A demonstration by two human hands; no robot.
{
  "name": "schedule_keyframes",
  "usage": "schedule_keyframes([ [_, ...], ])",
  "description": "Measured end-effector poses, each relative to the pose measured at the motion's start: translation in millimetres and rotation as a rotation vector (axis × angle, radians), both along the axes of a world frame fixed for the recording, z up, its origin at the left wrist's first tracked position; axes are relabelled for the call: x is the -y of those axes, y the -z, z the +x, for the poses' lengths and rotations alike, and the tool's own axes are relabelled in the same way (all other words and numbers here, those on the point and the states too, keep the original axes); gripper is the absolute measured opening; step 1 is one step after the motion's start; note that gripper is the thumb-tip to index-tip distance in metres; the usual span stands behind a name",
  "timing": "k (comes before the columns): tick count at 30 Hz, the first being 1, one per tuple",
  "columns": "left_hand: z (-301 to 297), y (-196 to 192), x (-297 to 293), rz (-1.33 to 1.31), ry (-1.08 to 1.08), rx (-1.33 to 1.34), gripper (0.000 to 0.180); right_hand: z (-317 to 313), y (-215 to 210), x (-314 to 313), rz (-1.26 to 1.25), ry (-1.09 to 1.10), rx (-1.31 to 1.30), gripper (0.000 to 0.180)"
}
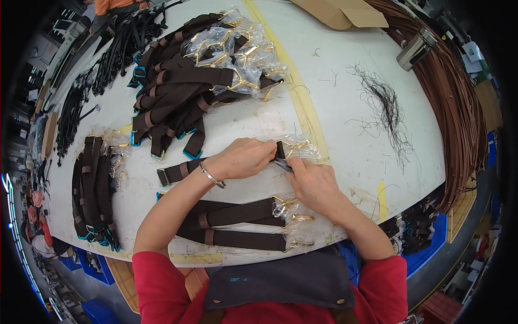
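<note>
My left hand [244, 157], with a silver bangle at the wrist, pinches a dark brown webbing strap [186, 171] near its gold hook end. The gold hook [295, 147], wrapped in clear plastic, points right past my fingertips. My right hand [317, 184] is closed around thread snips [282, 164]; their dark blades lie close to the strap's end, just below my left fingers. Whether the blades touch the strap, I cannot tell. Nearer me lie more brown straps [243, 211] with brown loops and plastic-wrapped gold hooks.
A large pile of straps [183, 75] lies at the far left, a smaller bundle [97, 183] at the near left. Loose dark threads [386, 102] are scattered on the white table [345, 113]. Long brown strips [458, 102], a metal flask [416, 49] and cardboard [345, 13] edge the right and far sides.
</note>
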State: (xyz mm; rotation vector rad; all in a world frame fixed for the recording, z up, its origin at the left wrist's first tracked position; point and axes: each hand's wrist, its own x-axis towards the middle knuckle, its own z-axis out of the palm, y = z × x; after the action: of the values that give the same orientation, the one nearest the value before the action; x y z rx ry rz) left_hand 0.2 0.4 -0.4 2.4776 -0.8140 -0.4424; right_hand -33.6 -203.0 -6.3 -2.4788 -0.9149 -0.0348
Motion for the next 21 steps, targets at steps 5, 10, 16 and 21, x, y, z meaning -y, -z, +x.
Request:
schedule_keyframes([
  [5, 0, 1, 4, 0.005, 0.008, -0.012, 0.012, -1, 1, 1, -0.043, -0.008, 0.030, 0.012],
  [10, 1, -1, 6, 0.014, 0.017, -0.018, 0.012, -1, -1, -2, -0.075, -0.002, 0.031, 0.015],
  [16, 3, -6, 7, 0.030, 0.014, -0.072, 0.013, 0, -1, -2, -0.103, -0.029, 0.009, 0.019],
  [21, 15, -31, 22, -0.688, -0.260, -0.480, 0.017, -9, -10, 5, -0.036, -0.021, -0.129, 0.017],
])
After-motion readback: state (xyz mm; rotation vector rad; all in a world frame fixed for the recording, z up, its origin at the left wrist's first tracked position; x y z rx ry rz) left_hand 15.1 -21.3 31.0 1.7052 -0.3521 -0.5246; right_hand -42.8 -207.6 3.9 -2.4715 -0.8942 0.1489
